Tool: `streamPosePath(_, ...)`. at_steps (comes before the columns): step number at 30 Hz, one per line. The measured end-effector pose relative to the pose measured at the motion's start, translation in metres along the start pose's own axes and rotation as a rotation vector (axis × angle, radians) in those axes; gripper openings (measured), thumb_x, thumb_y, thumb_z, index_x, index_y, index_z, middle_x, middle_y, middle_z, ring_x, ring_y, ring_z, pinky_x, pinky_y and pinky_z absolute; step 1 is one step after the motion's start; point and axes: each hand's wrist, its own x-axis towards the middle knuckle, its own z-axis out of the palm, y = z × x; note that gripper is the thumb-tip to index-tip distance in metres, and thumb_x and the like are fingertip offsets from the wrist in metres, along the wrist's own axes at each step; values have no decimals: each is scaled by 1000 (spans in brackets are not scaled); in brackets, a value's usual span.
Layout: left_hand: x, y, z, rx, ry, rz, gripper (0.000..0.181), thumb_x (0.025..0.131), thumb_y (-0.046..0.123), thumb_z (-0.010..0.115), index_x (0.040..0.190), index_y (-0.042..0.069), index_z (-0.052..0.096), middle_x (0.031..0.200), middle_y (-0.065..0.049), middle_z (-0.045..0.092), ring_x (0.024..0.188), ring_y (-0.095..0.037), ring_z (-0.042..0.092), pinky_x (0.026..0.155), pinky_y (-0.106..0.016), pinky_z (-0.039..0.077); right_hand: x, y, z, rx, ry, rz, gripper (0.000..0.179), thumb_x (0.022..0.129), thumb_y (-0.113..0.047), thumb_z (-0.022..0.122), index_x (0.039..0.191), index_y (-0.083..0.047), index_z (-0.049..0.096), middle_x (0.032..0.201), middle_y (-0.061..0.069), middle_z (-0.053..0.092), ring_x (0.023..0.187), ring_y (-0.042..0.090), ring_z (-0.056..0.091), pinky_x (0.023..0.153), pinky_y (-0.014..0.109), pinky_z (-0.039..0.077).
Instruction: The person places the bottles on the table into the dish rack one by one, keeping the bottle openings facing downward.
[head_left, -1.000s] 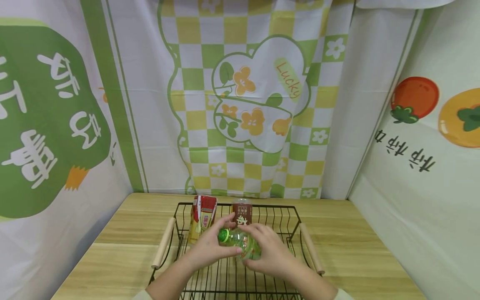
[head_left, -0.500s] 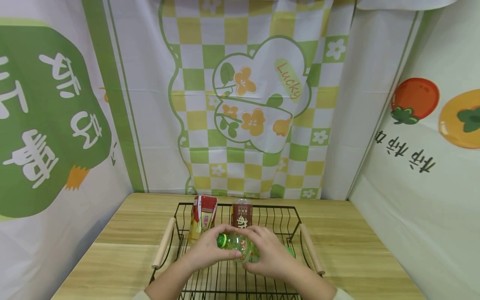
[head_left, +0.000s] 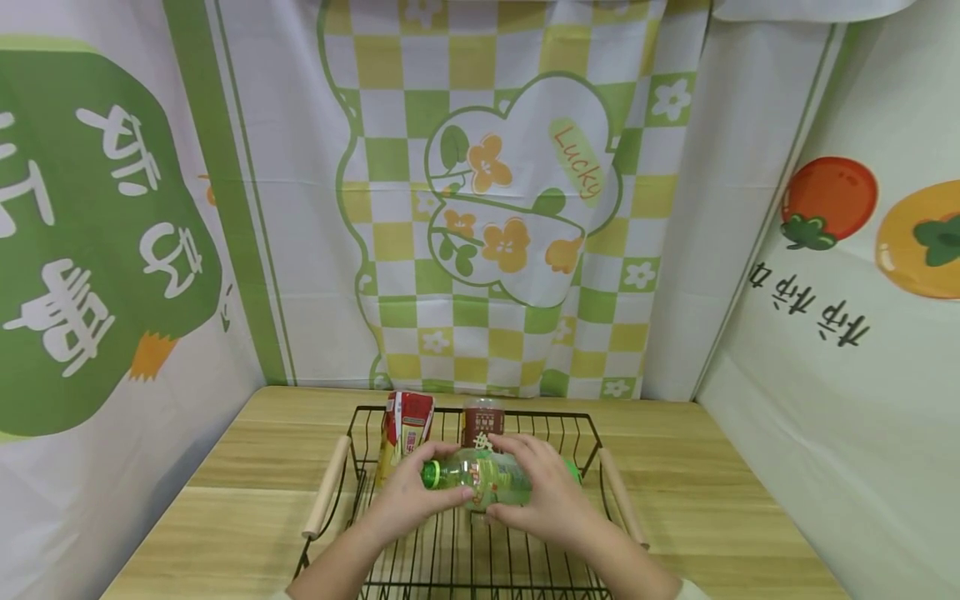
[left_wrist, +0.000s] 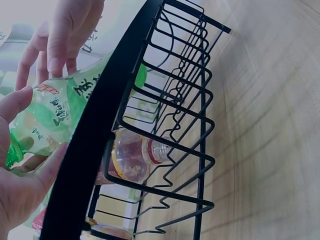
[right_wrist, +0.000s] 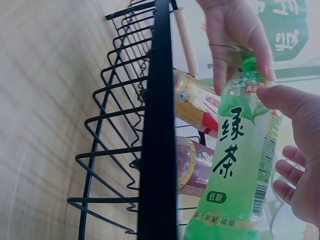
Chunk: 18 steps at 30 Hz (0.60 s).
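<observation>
A green tea bottle (head_left: 487,479) lies sideways over the wire basket, its green cap (head_left: 431,474) pointing left. My left hand (head_left: 408,496) holds it at the neck and shoulder, thumb on the near side. My right hand (head_left: 543,492) grips the body around the middle and partly hides it. Large dark characters on the label (right_wrist: 227,145) show in the right wrist view, where the left hand (right_wrist: 240,35) is by the cap. In the left wrist view the left hand's thumb and fingers (left_wrist: 50,165) lie around the bottle's upper end.
The black wire basket (head_left: 472,585) has wooden handles (head_left: 328,486) on both sides and sits on a wood-grain table (head_left: 720,500). A red and yellow package (head_left: 408,417) stands at its back left. Beside that is a bottle with a dark red label (head_left: 483,417). Printed cloth hangs around the table.
The bottle has come round more level, and its cap has shifted left. My right hand has moved slightly right along the body. More of the label shows between my hands.
</observation>
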Motion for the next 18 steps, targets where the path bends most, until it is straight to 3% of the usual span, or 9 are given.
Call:
streamPosePath(4, 0, -3, -1, -27, 57, -21, 64, 76, 25, 83, 132, 9, 57, 131, -13, 58, 116, -30, 56, 95, -47, 53, 0, 0, -2, 65, 71, 55, 79, 72, -21, 86, 142, -19, 50, 139, 8, 54, 129, 35, 48, 102, 64, 42)
streamPosePath(11, -2, -4, -1, -33, 185, -32, 64, 76, 28, 83, 132, 10, 57, 126, -13, 57, 113, -28, 57, 97, -48, 52, -2, 2, -2, 237, 168, 199, 70, 79, -20, 81, 141, -15, 49, 135, 9, 54, 116, 24, 52, 97, 50, 48)
streamPosePath(18, -2, -2, -2, -170, 264, -56, 62, 79, 20, 81, 133, 7, 54, 128, -20, 50, 102, -27, 61, 75, -28, 60, -4, 7, 3, 456, 204, 319, 65, 86, -23, 75, 141, -9, 45, 139, 15, 51, 119, 28, 53, 97, 41, 47)
